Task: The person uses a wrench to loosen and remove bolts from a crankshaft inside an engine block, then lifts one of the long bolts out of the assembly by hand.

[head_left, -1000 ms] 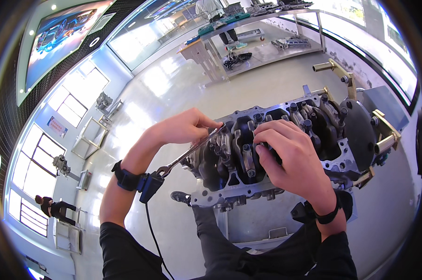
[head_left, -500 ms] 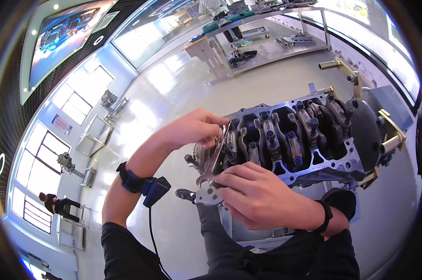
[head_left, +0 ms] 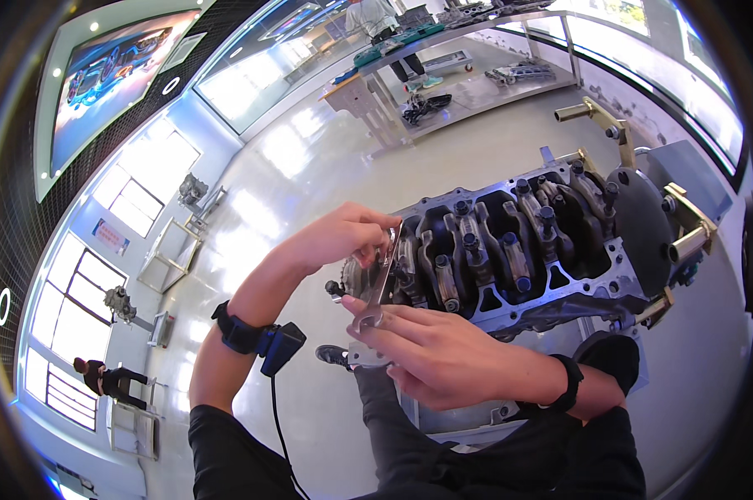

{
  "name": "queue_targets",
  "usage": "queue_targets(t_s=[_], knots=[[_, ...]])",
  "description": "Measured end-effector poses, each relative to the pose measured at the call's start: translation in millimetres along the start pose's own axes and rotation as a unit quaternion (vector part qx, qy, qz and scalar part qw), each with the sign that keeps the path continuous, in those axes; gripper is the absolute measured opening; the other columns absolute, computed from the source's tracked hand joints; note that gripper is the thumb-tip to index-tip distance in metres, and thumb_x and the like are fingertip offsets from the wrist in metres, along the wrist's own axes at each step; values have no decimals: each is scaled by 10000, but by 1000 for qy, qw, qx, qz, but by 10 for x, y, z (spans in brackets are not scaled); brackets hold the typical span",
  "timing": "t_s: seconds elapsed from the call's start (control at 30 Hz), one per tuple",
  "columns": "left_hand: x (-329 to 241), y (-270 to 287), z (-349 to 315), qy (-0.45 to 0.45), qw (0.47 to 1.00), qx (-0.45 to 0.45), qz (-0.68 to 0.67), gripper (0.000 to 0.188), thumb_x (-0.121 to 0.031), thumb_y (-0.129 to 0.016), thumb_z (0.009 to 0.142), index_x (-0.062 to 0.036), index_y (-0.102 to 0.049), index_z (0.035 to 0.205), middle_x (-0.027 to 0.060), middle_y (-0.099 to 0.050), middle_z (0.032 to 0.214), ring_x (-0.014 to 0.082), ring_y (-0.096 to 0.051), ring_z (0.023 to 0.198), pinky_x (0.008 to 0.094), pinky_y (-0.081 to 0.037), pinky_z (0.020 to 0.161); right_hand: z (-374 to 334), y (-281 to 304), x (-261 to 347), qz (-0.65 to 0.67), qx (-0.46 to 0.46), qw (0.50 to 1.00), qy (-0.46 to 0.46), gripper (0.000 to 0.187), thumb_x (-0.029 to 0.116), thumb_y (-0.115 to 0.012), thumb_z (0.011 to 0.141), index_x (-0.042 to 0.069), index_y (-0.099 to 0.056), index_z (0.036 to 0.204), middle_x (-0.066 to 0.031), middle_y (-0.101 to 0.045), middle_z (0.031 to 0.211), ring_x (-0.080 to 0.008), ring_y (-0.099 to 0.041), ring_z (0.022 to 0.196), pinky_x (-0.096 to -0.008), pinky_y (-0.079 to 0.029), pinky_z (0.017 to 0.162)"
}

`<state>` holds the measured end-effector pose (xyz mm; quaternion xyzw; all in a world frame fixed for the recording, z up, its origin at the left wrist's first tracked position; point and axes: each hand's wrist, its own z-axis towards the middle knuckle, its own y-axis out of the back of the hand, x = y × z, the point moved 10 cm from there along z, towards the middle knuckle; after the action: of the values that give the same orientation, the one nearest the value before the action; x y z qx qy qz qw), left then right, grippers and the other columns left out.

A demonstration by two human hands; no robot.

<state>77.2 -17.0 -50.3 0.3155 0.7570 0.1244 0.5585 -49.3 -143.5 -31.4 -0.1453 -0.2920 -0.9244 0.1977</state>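
Note:
A silver wrench (head_left: 385, 279) slants across the left end of an engine block (head_left: 551, 292). My left hand (head_left: 347, 237) pinches its upper end with bent fingers. At the lower end, my right hand (head_left: 443, 354) has its thumb and fingers around the open jaw, which shows partly between them. Inside the block sits a crankshaft, with bearing caps (head_left: 474, 250) and dark bolts across it. The near edge of a light metal plate (head_left: 361, 354) shows under my right hand. What the wrench's upper end bears on is hidden by my left fingers.
Brass-coloured stand arms (head_left: 693, 242) hold the block at its right end. A metal workbench (head_left: 468, 104) with engine parts stands at the back, a person (head_left: 372, 21) behind it. Another person (head_left: 110, 379) is at the far left. A cable (head_left: 278, 425) hangs from my left wrist device (head_left: 280, 348).
My right hand has shifted left, and its fingers now close over the wrench's lower jaw, which was uncovered before. My left hand keeps its grip on the upper end. The view has shifted slightly.

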Motion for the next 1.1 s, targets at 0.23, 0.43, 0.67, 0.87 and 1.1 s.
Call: queue_targets(t_s=[0.23, 0.43, 0.67, 0.87, 1.1], knots=[[-13, 83, 47, -40, 995, -16, 95, 436, -70, -456, 787, 43, -605, 1182, 71, -624, 692, 105, -532, 551, 241, -452, 549, -171, 651, -57, -36, -263, 964, 20, 161, -72, -538, 597, -14, -606, 731, -141, -691, 879, -287, -645, 698, -354, -520, 598], [-139, 91, 61, -106, 953, -81, 273, 388, -101, -485, 755, -6, -662, 1087, 147, -533, 563, 136, -484, 489, 321, -394, 487, -225, 920, -118, -100, -291, 952, -9, 148, -65, -519, 547, 5, -575, 666, -101, -672, 757, -268, -601, 729, -327, -448, 604], [-179, 70, 31, -136, 945, -94, 283, 379, -99, -495, 744, -14, -668, 1071, 176, -486, 541, 155, -447, 461, 343, -380, 474, -323, 1055, -287, -84, -337, 935, -67, 99, -52, -513, 579, 13, -544, 646, -88, -651, 722, -263, -551, 761, -344, -430, 671], [-211, 68, -2, -128, 944, -105, 284, 372, -98, -492, 739, -1, -670, 1052, 180, -449, 510, 165, -433, 433, 351, -382, 468, -398, 1214, -495, -56, -362, 925, -102, 63, -57, -493, 663, -11, -530, 682, -114, -659, 761, -246, -537, 772, -332, -444, 751], [-217, 62, -26, -91, 936, -113, 321, 354, -54, -503, 766, 10, -653, 1080, 173, -604, 678, 130, -514, 568, 300, -423, 562, -376, 1311, -701, 8, -368, 912, -183, 317, -15, -541, 710, -25, -567, 1025, -169, -623, 1086, -272, -566, 1014, -317, -432, 840]])
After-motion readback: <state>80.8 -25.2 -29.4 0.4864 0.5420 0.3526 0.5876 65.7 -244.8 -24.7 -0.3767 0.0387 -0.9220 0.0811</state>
